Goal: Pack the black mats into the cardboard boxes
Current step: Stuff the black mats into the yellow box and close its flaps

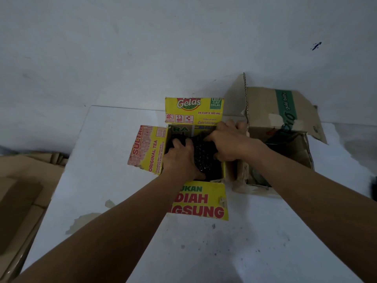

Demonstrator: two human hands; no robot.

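White table (106, 152) under a pale wall (142, 48), stained and scuffed toward the near edge. Yellow cardboard box (201, 203) at centre, all flaps folded out, printed in red and green. Black mat (204, 156) bunched inside it, glossy and knobbly, filling most of the opening. Left hand (180, 158) pressed down on the mat's left part, fingers (177, 142) curled over the material, gripping or just pushing — cannot tell. Right hand (228, 141) on the mat's far right part, at the box's right wall, fingers bent onto the material; how firm the hold, cannot tell. Brown cardboard box (285, 117) touching the yellow one on the right, flaps raised, green band on one flap, dark contents inside, too dim to name. Flattened brown cardboard (22, 190) off the table to the left.
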